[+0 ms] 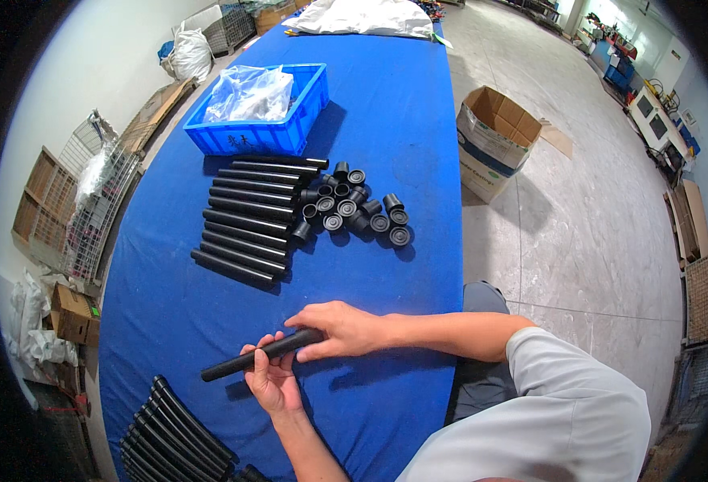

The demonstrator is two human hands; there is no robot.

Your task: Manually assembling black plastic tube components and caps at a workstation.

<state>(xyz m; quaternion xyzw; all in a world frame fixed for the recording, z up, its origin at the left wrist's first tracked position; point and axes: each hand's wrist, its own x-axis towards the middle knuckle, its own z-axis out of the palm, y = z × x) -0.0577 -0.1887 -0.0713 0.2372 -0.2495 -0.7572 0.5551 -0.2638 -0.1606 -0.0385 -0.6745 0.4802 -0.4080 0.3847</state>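
Note:
My left hand (pixel 275 384) holds a black tube (pixel 237 367) around its middle, fingers curled beneath it and thumb on the near side. The tube is tilted, its far-left end free above the blue cloth. My right hand (pixel 342 328) grips the other end between thumb and fingers, with the palm against it. Whether a rubber cap sits on that end is hidden by the hand. Beyond my hands lies a row of black tubes (pixel 245 210), side by side. Several black rubber end caps (pixel 346 208) are scattered at the right ends of that row.
Another fanned row of black tubes (pixel 175 434) lies at the near left. A blue crate (pixel 249 138) with a clear plastic bag (pixel 251 92) stands farther back on the blue tablecloth (pixel 394 104). White sheeting (pixel 366 18) covers the far end. An open cardboard box (pixel 490 145) stands right of the table.

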